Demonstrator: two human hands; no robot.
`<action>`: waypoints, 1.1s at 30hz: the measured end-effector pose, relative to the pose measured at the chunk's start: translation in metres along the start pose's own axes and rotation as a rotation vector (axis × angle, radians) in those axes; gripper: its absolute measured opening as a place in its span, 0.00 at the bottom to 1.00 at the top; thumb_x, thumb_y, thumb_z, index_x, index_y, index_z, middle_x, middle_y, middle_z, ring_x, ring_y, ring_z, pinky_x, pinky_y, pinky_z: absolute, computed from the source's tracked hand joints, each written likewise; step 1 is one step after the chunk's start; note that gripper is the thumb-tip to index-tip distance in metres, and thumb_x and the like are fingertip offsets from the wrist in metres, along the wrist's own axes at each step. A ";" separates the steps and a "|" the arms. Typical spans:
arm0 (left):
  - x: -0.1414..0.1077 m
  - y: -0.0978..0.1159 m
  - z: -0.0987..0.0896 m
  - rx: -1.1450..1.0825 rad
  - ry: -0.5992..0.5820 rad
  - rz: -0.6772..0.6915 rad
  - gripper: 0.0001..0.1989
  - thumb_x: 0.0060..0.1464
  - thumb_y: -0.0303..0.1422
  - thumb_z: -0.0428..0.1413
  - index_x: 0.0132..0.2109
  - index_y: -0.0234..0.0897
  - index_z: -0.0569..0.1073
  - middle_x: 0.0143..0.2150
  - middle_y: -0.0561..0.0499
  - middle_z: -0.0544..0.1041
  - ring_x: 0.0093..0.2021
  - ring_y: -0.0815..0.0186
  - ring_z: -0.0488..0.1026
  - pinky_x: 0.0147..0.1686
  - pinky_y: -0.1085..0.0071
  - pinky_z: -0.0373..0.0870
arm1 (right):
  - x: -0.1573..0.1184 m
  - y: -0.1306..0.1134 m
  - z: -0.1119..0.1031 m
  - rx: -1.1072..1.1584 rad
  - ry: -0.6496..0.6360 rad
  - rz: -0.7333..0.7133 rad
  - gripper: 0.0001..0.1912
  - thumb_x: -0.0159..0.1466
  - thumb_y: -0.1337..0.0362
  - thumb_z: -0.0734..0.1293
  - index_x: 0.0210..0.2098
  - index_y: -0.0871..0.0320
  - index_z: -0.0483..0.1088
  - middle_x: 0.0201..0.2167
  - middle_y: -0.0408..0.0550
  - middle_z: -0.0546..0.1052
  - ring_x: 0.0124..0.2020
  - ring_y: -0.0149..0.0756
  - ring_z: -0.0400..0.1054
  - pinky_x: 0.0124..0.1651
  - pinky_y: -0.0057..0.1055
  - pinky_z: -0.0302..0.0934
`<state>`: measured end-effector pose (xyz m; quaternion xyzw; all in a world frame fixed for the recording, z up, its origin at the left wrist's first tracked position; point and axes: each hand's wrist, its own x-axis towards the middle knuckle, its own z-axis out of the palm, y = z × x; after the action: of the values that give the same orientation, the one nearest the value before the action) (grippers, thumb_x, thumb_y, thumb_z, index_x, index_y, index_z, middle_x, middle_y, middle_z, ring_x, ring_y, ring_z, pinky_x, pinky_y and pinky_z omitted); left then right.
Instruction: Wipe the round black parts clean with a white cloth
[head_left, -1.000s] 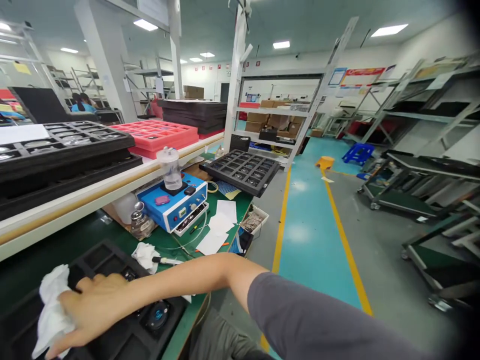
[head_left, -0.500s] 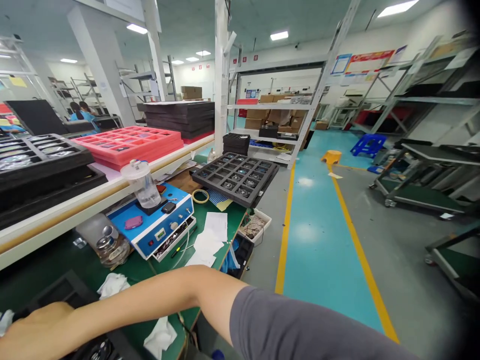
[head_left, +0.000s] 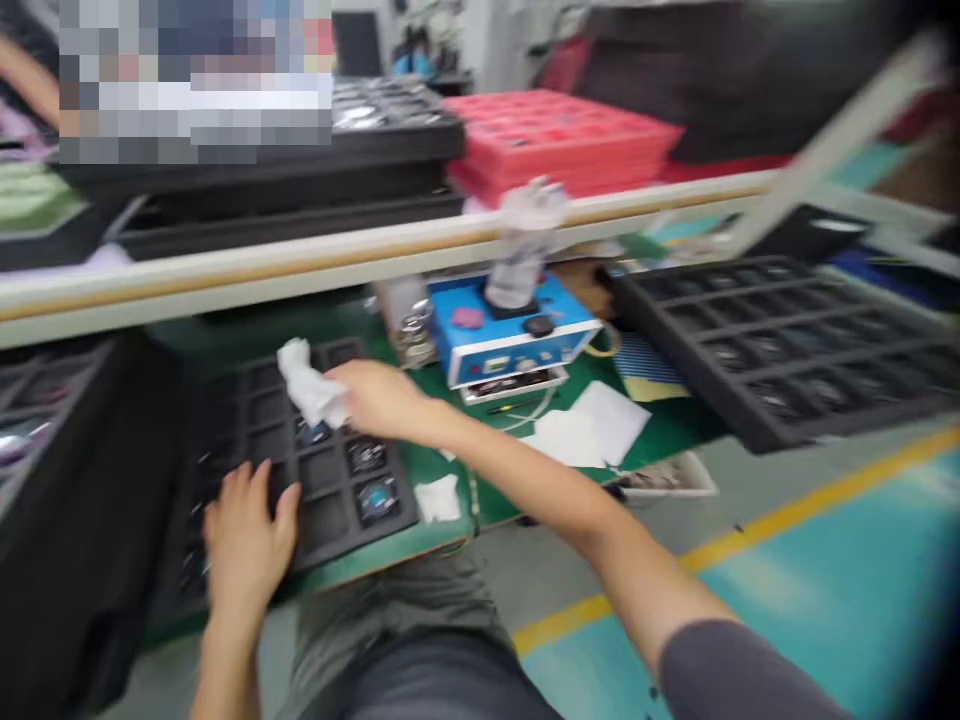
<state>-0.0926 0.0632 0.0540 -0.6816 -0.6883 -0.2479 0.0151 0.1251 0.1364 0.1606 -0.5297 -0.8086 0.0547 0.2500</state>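
My right hand [head_left: 379,398] is closed on a crumpled white wipe [head_left: 306,385], holding it over the far part of a black compartment tray [head_left: 322,520] on the green bench. My left hand [head_left: 251,530] lies palm down on the near left part of that tray, fingers apart. Small round parts that look like watches sit in some compartments; one watch-like part [head_left: 377,497] with a blue middle is at the near right corner. Motion blur hides finer detail, and my hands cover some compartments.
Beyond the tray stands a blue-and-white machine [head_left: 517,350] with a clear bottle [head_left: 517,250] on top. White papers [head_left: 577,430] lie right of it. Another filled black tray [head_left: 675,350] juts out at the right. A shelf edge [head_left: 337,265] runs across above the bench.
My view has swung left and down onto the bench. Both hands now show fully, where before only my outstretched right arm and part of that hand were visible.
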 end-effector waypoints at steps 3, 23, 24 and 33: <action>-0.030 -0.035 -0.012 -0.023 -0.023 -0.094 0.25 0.67 0.41 0.49 0.64 0.30 0.70 0.70 0.29 0.66 0.74 0.40 0.56 0.70 0.37 0.54 | -0.015 0.040 0.026 0.298 0.045 -0.010 0.17 0.67 0.72 0.64 0.52 0.58 0.78 0.51 0.49 0.83 0.52 0.37 0.78 0.56 0.34 0.70; 0.061 -0.011 -0.010 0.172 -0.338 0.107 0.18 0.66 0.37 0.51 0.50 0.29 0.79 0.52 0.32 0.78 0.56 0.43 0.72 0.53 0.50 0.70 | 0.048 -0.033 0.123 0.014 -0.142 0.048 0.26 0.65 0.68 0.65 0.62 0.61 0.70 0.56 0.63 0.77 0.57 0.59 0.69 0.58 0.52 0.65; 0.068 -0.008 -0.006 0.185 -0.337 0.096 0.19 0.65 0.38 0.52 0.50 0.28 0.79 0.52 0.31 0.77 0.56 0.42 0.72 0.52 0.50 0.70 | 0.059 -0.029 0.124 0.014 -0.161 0.044 0.24 0.64 0.70 0.65 0.59 0.60 0.72 0.54 0.61 0.79 0.56 0.57 0.71 0.57 0.51 0.66; 0.076 -0.012 0.008 0.195 -0.285 0.080 0.21 0.66 0.43 0.50 0.52 0.33 0.79 0.54 0.35 0.75 0.54 0.44 0.73 0.51 0.49 0.70 | -0.060 0.056 0.070 0.384 0.314 0.343 0.19 0.66 0.60 0.65 0.53 0.59 0.76 0.45 0.53 0.83 0.42 0.42 0.78 0.47 0.39 0.72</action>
<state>-0.1070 0.1377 0.0709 -0.7319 -0.6766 -0.0799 -0.0066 0.1580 0.1205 0.0592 -0.6037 -0.6335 0.1657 0.4547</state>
